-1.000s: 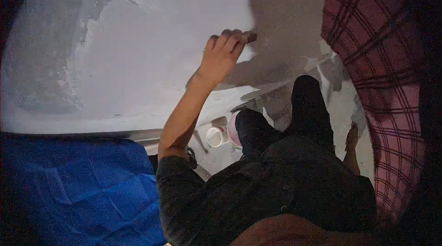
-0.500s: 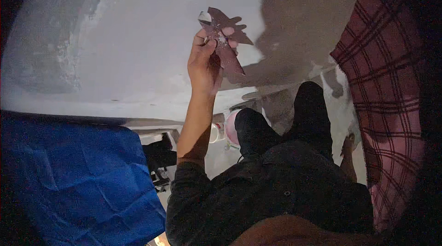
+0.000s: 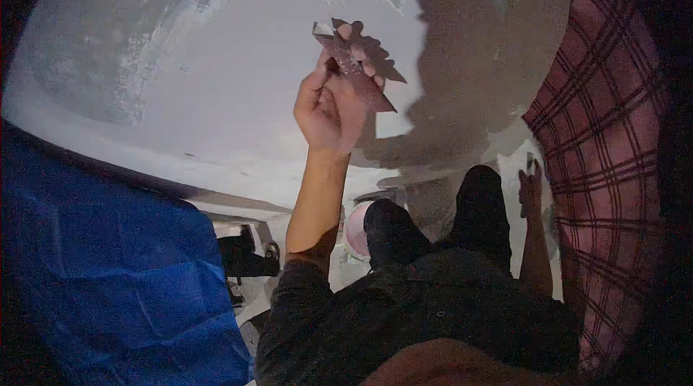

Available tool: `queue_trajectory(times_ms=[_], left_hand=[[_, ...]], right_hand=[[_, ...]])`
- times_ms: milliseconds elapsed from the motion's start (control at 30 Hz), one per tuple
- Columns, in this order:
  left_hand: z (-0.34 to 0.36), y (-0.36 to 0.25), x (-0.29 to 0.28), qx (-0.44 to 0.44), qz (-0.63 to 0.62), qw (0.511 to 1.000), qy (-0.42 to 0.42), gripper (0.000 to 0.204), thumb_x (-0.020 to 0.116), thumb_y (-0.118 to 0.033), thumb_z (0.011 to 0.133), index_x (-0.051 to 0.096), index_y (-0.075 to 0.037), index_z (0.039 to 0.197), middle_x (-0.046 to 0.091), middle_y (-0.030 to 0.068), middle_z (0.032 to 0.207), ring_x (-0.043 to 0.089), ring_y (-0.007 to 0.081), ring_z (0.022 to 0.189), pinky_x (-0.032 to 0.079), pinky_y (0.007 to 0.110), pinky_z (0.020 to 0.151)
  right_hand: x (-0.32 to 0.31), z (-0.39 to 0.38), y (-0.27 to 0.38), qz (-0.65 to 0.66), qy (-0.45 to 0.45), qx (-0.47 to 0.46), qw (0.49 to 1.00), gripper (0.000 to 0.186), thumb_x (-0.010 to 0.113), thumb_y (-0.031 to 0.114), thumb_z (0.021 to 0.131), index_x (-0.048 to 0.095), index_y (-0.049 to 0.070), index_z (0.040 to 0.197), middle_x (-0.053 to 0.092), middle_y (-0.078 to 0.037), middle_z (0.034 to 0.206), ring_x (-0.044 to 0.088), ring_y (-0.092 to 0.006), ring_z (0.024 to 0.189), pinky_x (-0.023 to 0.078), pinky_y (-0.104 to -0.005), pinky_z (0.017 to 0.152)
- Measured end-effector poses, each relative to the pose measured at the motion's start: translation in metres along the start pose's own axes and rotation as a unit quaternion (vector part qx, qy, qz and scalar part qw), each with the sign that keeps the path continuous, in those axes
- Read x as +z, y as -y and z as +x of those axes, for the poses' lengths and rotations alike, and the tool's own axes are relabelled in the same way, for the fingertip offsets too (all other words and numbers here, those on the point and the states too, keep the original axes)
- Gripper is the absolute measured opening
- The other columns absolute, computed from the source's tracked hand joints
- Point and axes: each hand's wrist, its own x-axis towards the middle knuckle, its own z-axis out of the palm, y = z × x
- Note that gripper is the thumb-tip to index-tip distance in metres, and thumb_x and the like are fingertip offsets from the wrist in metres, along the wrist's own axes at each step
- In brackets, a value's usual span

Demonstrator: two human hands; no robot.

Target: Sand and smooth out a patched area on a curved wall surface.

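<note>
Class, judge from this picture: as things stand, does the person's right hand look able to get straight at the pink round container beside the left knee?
Probably not: in this view both dark-trousered legs come between the right hand and the pink round container, which the left knee partly hides.

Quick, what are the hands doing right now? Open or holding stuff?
Left hand: closed, holding a brown sheet.
Right hand: near the checked cloth, but too dim to tell if it's open or holding anything.
</note>
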Motion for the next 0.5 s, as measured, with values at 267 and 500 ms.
queue_trajectory(times_ms=[267,500], left_hand=[[0.006,0.0,-0.017,0.026,0.05,0.998,-0.04,0.04,0.05,-0.021,0.107,0.049,-0.004,0.143,0.061,0.007,0.114,0.058,0.0178,0.1,0.048,0.035,0.094],[0.029,-0.048,-0.017,0.321,0.65,0.682,-0.099,0.05,0.049,-0.029,0.109,0.043,0.004,0.146,0.057,0.0205,0.135,0.055,0.0293,0.125,0.038,0.04,0.112]], right_hand=[[0.001,-0.025,0.277,0.033,0.191,-0.009,0.981,0.058,0.058,0.024,0.103,0.039,0.007,0.155,0.058,-0.022,0.141,0.06,-0.0336,0.127,0.049,-0.0391,0.098],[-0.029,-0.006,0.401,0.043,0.084,-0.354,0.931,0.052,0.056,0.018,0.103,0.045,0.02,0.154,0.064,-0.024,0.127,0.066,-0.0387,0.11,0.05,-0.0494,0.099]])
